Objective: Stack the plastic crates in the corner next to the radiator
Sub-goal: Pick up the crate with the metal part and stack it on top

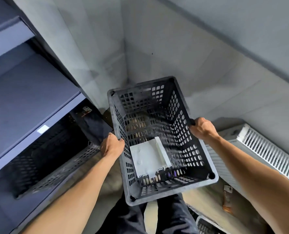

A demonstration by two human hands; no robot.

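Observation:
I hold a dark grey perforated plastic crate in the air in front of me, its far end toward the wall corner. My left hand grips its left rim and my right hand grips its right rim. A white sheet of paper lies on the crate's bottom. The white radiator is low on the right wall. Another dark crate sits under the shelf on the left.
A blue-grey shelving unit fills the left side. Part of a further crate shows by my legs at the bottom. A small brown object lies on the floor near the radiator. The floor in the corner is mostly hidden by the crate.

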